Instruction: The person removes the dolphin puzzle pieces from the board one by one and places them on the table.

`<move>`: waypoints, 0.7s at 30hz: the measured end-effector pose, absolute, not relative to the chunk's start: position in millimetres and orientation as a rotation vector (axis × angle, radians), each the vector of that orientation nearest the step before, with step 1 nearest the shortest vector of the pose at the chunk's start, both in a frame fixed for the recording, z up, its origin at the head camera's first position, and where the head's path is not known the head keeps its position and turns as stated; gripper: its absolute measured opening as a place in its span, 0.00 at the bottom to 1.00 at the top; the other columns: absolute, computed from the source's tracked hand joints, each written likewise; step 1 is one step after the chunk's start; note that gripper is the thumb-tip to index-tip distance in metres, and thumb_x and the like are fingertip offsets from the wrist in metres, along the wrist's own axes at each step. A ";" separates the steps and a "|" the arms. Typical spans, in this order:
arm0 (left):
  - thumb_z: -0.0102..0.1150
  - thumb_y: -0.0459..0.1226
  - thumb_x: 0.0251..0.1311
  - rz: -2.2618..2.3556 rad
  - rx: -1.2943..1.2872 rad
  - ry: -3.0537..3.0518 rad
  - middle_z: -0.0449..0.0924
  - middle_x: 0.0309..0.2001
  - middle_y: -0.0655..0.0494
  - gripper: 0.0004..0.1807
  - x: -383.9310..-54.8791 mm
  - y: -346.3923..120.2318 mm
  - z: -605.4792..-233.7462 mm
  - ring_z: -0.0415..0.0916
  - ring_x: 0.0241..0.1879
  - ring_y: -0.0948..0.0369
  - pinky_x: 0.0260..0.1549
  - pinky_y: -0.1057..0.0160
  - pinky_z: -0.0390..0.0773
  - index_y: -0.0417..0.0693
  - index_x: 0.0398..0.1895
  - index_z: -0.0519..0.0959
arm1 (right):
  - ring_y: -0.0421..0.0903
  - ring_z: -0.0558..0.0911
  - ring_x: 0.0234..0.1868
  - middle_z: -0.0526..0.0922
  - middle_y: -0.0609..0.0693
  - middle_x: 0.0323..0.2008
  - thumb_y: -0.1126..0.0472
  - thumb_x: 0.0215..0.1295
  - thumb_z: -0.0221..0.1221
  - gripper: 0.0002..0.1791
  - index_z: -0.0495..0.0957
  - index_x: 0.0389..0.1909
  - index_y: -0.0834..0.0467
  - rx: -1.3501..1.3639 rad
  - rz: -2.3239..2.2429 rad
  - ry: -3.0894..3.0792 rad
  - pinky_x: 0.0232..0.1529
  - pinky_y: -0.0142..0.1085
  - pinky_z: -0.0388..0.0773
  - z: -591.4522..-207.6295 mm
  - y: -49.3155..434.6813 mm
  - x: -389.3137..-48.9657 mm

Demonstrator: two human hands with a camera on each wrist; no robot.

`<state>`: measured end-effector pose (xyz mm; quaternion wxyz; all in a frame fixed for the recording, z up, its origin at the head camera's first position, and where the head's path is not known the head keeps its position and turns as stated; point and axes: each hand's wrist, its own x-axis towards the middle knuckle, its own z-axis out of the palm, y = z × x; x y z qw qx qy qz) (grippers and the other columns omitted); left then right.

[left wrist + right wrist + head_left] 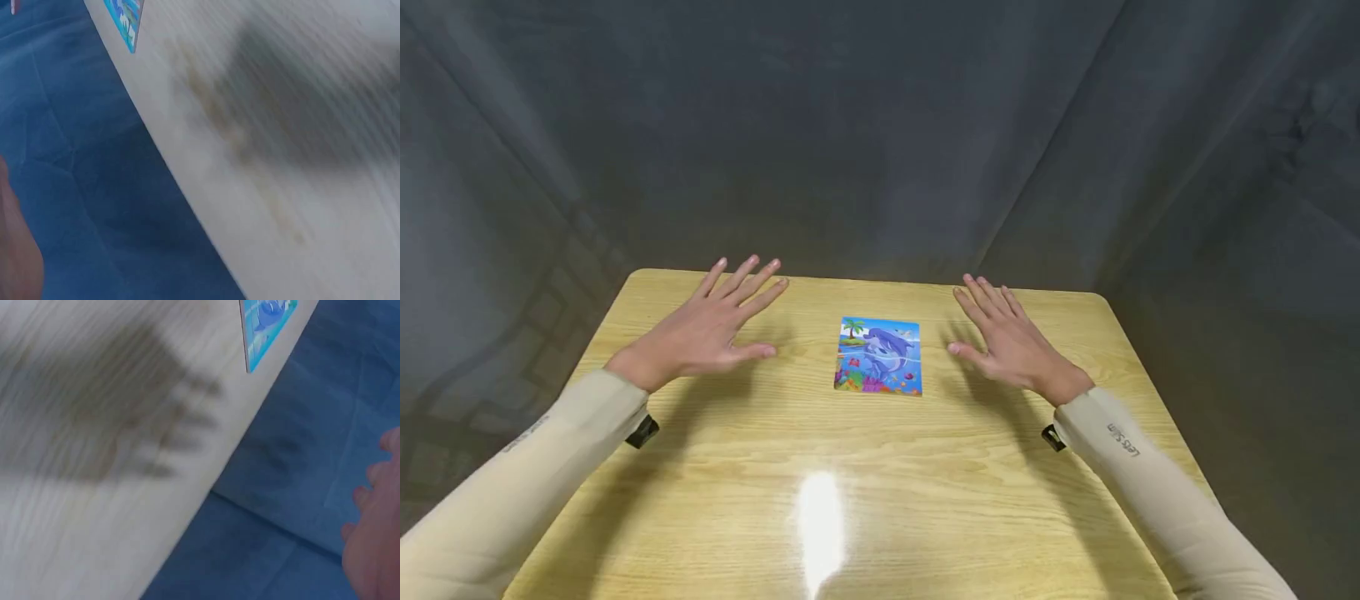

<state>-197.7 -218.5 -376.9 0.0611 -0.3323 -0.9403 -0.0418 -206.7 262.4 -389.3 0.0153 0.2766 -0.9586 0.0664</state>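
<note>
A square picture board (878,357) with dolphins, sea and a palm tree lies flat on the wooden table (880,442). Faint lines like puzzle seams cross its corner (265,328) in the right wrist view. To its left my left hand (703,329) hovers, fingers spread, holding nothing. My right hand (1011,342) is held over the table on the other side, fingers extended and also without anything in it. Neither hand touches the board. Only part of each hand shows in its own wrist view.
Dark cloth (880,142) hangs behind the table's far edge and along both sides. Shadows of both arms fall on the tabletop. A bright glare spot (822,525) shows near the front. Black devices sit under both sleeve cuffs.
</note>
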 end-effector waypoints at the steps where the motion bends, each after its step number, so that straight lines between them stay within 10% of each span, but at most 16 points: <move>1: 0.56 0.66 0.71 -0.149 -0.999 -2.860 0.34 0.90 0.55 0.54 -197.8 -216.9 -379.4 0.35 0.89 0.46 0.87 0.39 0.31 0.63 0.90 0.41 | 0.60 0.42 0.90 0.37 0.53 0.89 0.30 0.78 0.50 0.51 0.45 0.88 0.53 0.858 0.215 -2.989 0.87 0.64 0.40 -393.0 260.1 -207.4; 21: 0.52 0.67 0.73 -0.649 -0.857 -2.934 0.30 0.90 0.55 0.54 -191.1 -175.2 -452.0 0.29 0.89 0.45 0.85 0.36 0.29 0.60 0.90 0.39 | 0.57 0.42 0.90 0.41 0.56 0.89 0.39 0.76 0.61 0.55 0.43 0.88 0.61 0.807 0.725 -3.081 0.88 0.59 0.41 -450.8 205.3 -211.0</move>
